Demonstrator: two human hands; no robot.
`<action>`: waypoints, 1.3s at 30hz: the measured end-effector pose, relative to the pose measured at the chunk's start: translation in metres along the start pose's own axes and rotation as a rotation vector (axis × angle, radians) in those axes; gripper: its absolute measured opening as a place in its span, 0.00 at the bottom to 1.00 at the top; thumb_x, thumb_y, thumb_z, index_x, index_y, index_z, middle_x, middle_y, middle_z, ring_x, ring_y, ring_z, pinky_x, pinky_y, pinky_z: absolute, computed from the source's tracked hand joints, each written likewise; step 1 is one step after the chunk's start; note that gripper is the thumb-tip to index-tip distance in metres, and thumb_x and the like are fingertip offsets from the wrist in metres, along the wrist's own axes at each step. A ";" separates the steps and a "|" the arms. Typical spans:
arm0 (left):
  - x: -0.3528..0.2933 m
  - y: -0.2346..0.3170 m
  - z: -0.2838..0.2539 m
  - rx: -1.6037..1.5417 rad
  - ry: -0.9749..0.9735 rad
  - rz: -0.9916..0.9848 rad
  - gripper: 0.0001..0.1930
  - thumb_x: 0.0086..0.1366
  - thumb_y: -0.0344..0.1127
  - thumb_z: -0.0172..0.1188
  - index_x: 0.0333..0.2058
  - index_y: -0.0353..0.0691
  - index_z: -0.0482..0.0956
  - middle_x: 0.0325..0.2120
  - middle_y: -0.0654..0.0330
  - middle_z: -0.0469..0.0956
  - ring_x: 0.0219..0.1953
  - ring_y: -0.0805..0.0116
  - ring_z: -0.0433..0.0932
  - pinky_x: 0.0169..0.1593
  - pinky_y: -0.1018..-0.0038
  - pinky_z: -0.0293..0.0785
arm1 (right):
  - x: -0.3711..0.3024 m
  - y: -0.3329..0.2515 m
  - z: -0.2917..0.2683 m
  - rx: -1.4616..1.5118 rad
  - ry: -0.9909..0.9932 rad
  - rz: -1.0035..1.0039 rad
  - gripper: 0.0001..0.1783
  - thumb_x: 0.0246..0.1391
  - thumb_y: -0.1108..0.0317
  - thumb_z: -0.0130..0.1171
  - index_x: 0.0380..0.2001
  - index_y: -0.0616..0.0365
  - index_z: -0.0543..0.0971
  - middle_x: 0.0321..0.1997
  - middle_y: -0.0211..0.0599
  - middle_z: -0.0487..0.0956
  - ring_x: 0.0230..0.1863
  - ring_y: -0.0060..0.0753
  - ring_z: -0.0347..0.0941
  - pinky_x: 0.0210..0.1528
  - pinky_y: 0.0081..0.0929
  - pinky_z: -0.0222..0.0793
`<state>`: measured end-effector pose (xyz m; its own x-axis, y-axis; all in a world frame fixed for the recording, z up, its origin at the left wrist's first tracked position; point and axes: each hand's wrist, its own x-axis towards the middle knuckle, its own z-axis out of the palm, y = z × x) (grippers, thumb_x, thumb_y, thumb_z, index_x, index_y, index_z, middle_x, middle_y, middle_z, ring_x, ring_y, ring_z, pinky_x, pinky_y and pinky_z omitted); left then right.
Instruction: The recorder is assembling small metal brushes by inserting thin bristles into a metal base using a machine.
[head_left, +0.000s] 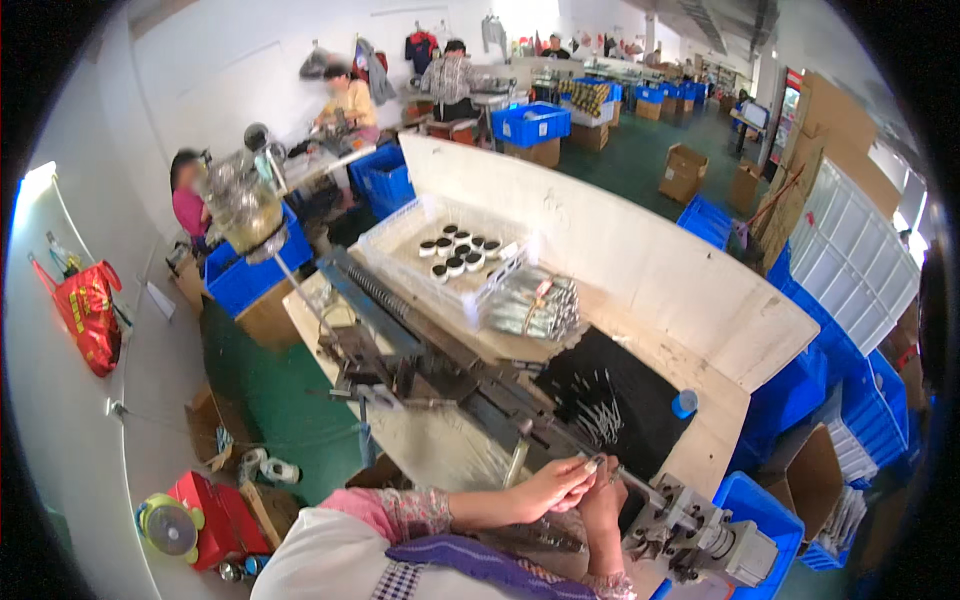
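My left hand [553, 486] and my right hand [603, 503] meet at the near side of a long metal bench machine [490, 390]. The fingers of both are closed and pinched together, fingertips nearly touching. Whatever is between them is too small to make out. Just right of my hands, a metal shaft [645, 488] runs into the machine's head [705, 538]. Beyond them lies a black mat [566, 385] with several thin silvery pieces [600, 418] scattered on it. A small blue cup [684, 404] stands at the mat's right edge.
A white plastic crate [385, 250] holding black-topped round pieces stands farther back, beside plastic-wrapped metal pieces [535, 305]. A tall pale board [600, 240] borders the bench. Blue bins [770, 500] stand at right. Other people [350, 100] sit at tables at the far left.
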<state>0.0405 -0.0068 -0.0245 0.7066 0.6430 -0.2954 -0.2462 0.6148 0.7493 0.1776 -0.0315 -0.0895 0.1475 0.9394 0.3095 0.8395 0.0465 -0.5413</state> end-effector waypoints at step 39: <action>0.000 0.011 0.010 -0.074 0.205 -0.032 0.15 0.73 0.45 0.44 0.29 0.43 0.66 0.17 0.71 0.58 0.15 0.82 0.55 0.17 0.81 0.50 | 0.007 -0.011 -0.011 -0.022 -0.050 0.060 0.10 0.45 0.68 0.58 0.31 0.57 0.71 0.32 0.43 0.71 0.35 0.50 0.72 0.30 0.46 0.68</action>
<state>0.0446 -0.0050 -0.0101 0.5669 0.6976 -0.4380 -0.2794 0.6631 0.6944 0.1753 -0.0288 -0.0728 0.1715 0.9562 0.2371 0.8412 -0.0168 -0.5405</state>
